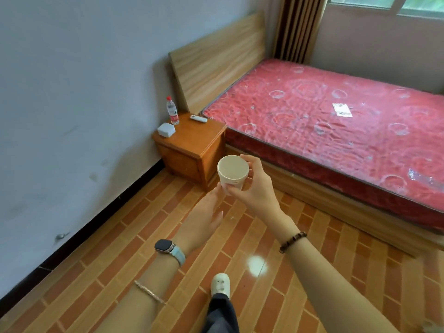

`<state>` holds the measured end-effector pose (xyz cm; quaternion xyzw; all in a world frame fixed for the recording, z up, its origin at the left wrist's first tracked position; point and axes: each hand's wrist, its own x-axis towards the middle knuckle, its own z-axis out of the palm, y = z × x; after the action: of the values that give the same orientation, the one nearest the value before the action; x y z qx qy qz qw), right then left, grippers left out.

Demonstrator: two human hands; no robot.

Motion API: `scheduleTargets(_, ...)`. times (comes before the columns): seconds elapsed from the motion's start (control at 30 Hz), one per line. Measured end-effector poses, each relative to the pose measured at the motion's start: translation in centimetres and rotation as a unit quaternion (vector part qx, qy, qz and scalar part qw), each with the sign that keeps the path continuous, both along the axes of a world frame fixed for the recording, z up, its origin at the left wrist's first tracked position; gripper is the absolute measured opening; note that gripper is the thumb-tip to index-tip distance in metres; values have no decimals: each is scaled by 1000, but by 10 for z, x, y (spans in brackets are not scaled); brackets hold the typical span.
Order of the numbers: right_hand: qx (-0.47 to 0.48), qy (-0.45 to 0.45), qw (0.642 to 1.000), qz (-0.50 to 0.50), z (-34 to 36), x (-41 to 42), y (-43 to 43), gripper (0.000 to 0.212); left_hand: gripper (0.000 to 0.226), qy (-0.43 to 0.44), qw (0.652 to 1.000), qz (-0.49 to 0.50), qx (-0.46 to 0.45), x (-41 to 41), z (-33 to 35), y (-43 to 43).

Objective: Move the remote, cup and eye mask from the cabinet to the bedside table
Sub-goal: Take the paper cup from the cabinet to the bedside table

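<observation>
Right grip (254, 188) around upright cup (232, 173)

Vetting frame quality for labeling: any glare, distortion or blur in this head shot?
Head view: one bright glare patch on the glossy floor; wide-angle stretching toward the frame edges; cup and bedside table look sharp; soft daylight, no hard shadows.

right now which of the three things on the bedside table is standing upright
The water bottle, clear with a red cap and red label. The white remote and the white box both lie flat.
</observation>
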<state>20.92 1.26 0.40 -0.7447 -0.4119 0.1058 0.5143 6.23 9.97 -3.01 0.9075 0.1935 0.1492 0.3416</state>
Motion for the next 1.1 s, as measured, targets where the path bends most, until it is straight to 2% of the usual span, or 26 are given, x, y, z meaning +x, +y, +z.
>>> scheduleTargets(0.23,-7,-1,1000,5,5,60,91,77,66,-8,999,21,-26,62,-2,91)
scheduleTargets(0.43,-3,-4,1000,-2,15,97,159,74,63,-16,999,2,-33,101,8,162)
scheduleTargets(0.77,-24,4,999,21,-5,140,235,74,63,9,998,34,-54,138,-12,233)
scheduleTargets(1.1,-21,10,996,91,-20,214,328,74,64,29,992,102,-71,203,-22,302)
